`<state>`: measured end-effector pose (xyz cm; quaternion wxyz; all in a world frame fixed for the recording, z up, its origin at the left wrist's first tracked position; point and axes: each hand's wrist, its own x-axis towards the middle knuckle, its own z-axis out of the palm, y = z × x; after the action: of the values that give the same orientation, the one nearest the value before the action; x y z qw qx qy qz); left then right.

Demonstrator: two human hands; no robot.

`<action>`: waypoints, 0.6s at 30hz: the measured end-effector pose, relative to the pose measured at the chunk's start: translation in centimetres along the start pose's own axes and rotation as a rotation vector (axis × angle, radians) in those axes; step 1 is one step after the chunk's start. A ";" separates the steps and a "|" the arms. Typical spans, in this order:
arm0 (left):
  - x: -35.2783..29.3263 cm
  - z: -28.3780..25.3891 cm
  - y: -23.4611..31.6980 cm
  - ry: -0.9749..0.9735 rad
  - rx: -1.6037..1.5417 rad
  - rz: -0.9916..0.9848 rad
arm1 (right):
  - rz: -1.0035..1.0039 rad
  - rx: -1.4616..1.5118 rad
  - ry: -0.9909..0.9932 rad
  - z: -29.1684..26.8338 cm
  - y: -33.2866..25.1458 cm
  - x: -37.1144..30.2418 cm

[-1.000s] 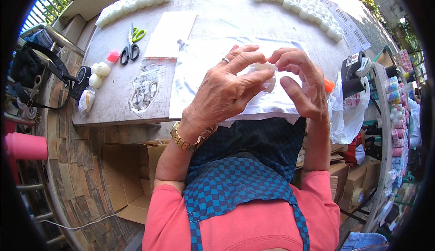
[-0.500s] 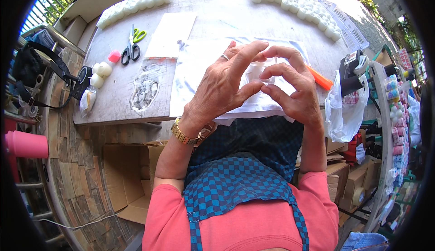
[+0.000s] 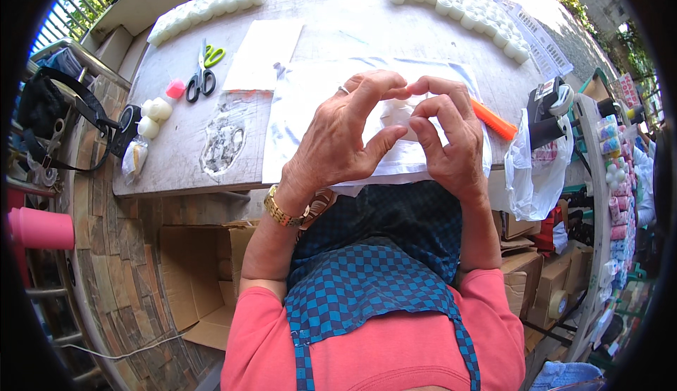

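Observation:
My left hand (image 3: 349,126) and my right hand (image 3: 451,133) are raised over a white cloth (image 3: 296,137), their curled fingertips almost meeting. A small, pale, see-through piece (image 3: 399,114) shows between them. It looks like thin clear plastic, but its kind is hard to make out against the white. Both index fingers bend in at its far side. The left thumb and the right thumb lie at its near side, a little apart. What the fingertips grip is too faint to tell.
White votive candles (image 3: 211,9) stand in rows at the back left, and more candles (image 3: 458,11) at the back right. Scissors (image 3: 202,74), a white sheet (image 3: 262,56), round candles (image 3: 154,117) and a pink piece (image 3: 175,88) lie left. Right are an orange tool (image 3: 493,119) and a plastic bag (image 3: 539,172).
My thumbs have parted and my left thumb has drawn back to the left. Both hands have shifted slightly left, and the gap between them shows more of the pale piece.

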<state>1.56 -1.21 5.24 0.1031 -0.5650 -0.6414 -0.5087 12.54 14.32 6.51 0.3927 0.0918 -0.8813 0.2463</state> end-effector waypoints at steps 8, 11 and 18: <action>0.3 0.6 0.7 0.044 -0.021 -0.002 | 0.183 0.226 0.059 -0.3 1.2 -0.5; 0.3 0.3 0.9 0.037 -0.104 -0.105 | 0.313 0.438 0.108 0.0 0.6 -0.5; 0.8 0.0 1.2 0.038 -0.198 -0.222 | 0.352 0.406 -0.036 0.5 1.0 -0.1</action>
<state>2.31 -0.91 6.43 0.0019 -0.4882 -0.6447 -0.5883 11.96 14.89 5.80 0.3018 0.0182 -0.8231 0.4807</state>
